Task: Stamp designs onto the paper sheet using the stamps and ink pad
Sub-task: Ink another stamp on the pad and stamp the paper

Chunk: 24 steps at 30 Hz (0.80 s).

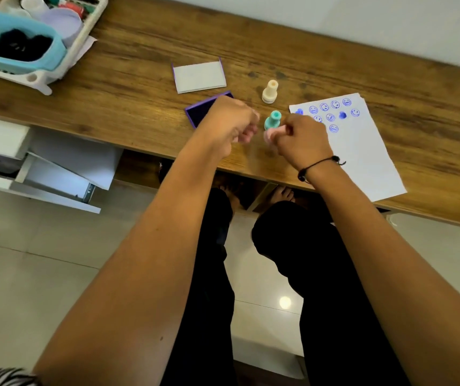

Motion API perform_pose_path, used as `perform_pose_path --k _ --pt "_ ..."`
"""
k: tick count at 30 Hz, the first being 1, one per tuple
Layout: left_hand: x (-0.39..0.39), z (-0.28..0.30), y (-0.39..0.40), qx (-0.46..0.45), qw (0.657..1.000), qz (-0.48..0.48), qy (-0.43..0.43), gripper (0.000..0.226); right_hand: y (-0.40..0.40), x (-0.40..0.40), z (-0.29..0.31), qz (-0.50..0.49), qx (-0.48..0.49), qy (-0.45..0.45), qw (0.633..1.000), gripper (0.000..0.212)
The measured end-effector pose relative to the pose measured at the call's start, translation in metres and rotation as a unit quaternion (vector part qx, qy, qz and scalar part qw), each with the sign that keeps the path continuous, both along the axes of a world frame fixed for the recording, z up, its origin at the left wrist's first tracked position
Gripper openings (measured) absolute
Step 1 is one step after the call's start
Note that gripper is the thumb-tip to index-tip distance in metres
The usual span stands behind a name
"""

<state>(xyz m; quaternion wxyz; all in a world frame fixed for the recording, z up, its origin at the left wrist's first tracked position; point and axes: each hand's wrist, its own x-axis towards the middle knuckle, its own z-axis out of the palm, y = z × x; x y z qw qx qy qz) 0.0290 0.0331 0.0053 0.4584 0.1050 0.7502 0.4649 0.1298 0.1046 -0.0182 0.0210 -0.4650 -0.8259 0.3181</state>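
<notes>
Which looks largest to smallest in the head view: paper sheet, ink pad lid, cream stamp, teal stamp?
1. paper sheet, clearly largest.
2. ink pad lid.
3. cream stamp and teal stamp: alike in size; the right hand partly hides the teal one, so unranked.

The right hand (pixel 301 140) pinches a pink stamp (pixel 271 133) by its top, fingers curled around it, just above the wooden surface (pixel 128 104). The left hand (pixel 230 125) is loosely curled just beside it, holding nothing that can be made out. Between the two hands, slightly beyond them, stands a teal stamp (pixel 273 120); a cream stamp (pixel 270 91) stands farther out. The open ink pad (pixel 199 108) lies partly under the left hand, its lid (pixel 199 77) beyond it. The paper sheet (pixel 362 146), bearing blue smiley prints, lies under and beyond the right hand.
</notes>
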Motion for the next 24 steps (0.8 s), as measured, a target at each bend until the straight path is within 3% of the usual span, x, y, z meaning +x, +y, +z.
perform_pose_path --k 2,4,10,13,18,21,24 --pt "0.001 0.002 -0.003 0.023 0.999 -0.006 -0.027 0.018 -0.002 -0.002 0.008 -0.066 -0.164 0.133 0.975 0.014" --pt "-0.001 0.002 -0.006 0.046 0.998 0.013 -0.043 0.016 -0.003 -0.004 0.012 -0.108 -0.25 0.201 0.941 0.015" --pt "-0.014 0.0 -0.02 0.07 0.995 0.037 -0.067 0.011 -0.012 -0.017 0.018 -0.144 -0.33 0.279 0.89 0.024" --pt "-0.019 0.002 -0.025 0.088 0.992 0.055 -0.073 0.013 -0.015 -0.026 0.016 -0.126 -0.333 0.292 0.888 0.023" --pt "-0.042 0.003 -0.036 0.143 0.966 0.16 -0.145 0.02 -0.01 -0.053 0.018 -0.059 -0.206 0.307 0.927 0.026" --pt "-0.06 0.0 -0.043 0.162 0.939 0.254 -0.163 0.02 -0.004 -0.077 0.02 0.046 -0.01 0.191 0.98 0.009" --pt "-0.069 -0.004 -0.047 0.169 0.921 0.302 -0.178 0.018 -0.005 -0.101 0.027 0.144 0.144 0.074 0.976 0.023"
